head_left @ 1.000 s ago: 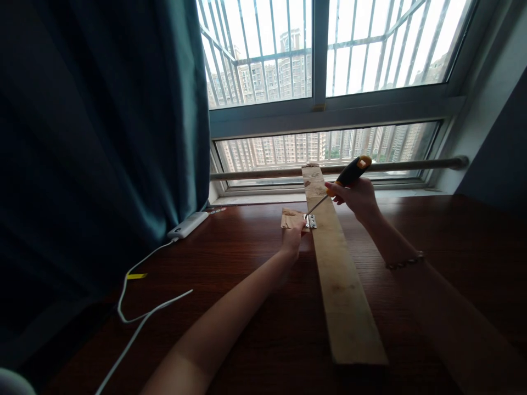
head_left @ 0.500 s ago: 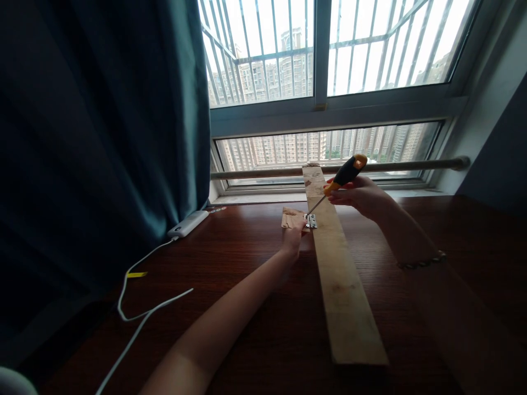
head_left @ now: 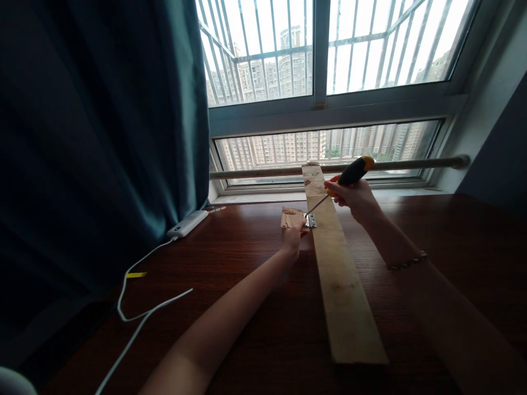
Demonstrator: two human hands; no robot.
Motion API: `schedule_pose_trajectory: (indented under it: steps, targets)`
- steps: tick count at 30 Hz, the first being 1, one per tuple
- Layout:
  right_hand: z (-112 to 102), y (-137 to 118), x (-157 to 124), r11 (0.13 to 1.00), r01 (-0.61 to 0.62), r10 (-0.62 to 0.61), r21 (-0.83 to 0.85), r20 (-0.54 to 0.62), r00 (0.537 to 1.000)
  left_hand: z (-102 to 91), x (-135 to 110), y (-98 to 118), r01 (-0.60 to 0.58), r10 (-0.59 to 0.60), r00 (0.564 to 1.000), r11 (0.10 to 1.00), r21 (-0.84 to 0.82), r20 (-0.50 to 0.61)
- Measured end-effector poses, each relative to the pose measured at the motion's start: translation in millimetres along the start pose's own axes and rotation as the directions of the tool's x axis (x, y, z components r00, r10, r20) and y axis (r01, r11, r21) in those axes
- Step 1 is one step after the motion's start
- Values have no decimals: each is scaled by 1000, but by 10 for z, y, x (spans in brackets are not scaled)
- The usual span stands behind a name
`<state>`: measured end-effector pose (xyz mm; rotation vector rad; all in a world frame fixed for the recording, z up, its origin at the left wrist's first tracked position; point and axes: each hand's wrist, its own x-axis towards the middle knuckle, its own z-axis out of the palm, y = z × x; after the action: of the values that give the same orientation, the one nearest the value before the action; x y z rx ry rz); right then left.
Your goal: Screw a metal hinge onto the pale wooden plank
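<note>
A long pale wooden plank (head_left: 341, 280) lies on the dark wooden table (head_left: 255, 307), its far end resting on a metal rail. A small metal hinge (head_left: 310, 220) sits at the plank's left edge, beside a small wood block (head_left: 290, 216). My left hand (head_left: 293, 236) presses down on that block next to the hinge, fingers closed on it. My right hand (head_left: 356, 196) grips a screwdriver (head_left: 349, 174) with a black and orange handle. Its thin shaft slants down to the left and its tip meets the hinge.
A white power bank (head_left: 188, 224) lies at the table's back left, with a white cable (head_left: 140, 307) trailing toward me. A dark teal curtain (head_left: 99, 137) hangs on the left. A barred window (head_left: 325, 82) and the horizontal rail (head_left: 411, 164) close off the far side.
My right wrist rolled with the screwdriver handle and came back to its earlier pose. The tip stays on the hinge. My left hand has not moved.
</note>
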<state>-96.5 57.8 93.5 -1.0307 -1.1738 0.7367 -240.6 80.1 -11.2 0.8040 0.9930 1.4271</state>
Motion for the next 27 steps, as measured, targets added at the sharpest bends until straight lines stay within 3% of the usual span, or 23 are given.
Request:
schedule_pose_trajectory:
  steps: [4, 6, 10, 13, 16, 18, 21, 24, 27]
  targets:
    - [-108, -108, 10, 978, -116, 79, 173, 207, 975, 1, 2, 5, 10, -10, 1000, 1000, 11, 10]
    - [-133, -124, 13, 983, -103, 66, 152, 227, 972, -4, 11, 2, 14, -15, 1000, 1000, 19, 15]
    - [-86, -77, 11, 975, 48, -46, -216, 14, 999, -14, 30, -4, 20, -21, 1000, 999, 37, 16]
    - [-16, -14, 8, 878, 154, -243, -453, -146, 959, -14, 29, 4, 23, -24, 1000, 998, 56, 20]
    - [19, 12, 5, 941, 160, -205, -297, -128, 970, -9, 13, 24, 16, -17, 1000, 997, 78, 14]
    - [6, -12, -2, 991, 104, -107, -89, -24, 994, -7, 2, 38, 19, -20, 1000, 995, 97, 7]
    - [-46, -89, -19, 993, 11, -26, 114, 127, 992, -7, -4, 47, 24, -25, 1000, 994, 104, 3]
    - [-80, -129, -26, 988, -22, -4, 150, 170, 985, -8, 1, 41, 16, -16, 1000, 993, 113, 1]
    - [-56, -65, -2, 998, 59, -59, 17, 36, 998, -7, 6, 34, -24, 24, 1000, 994, 107, 5]
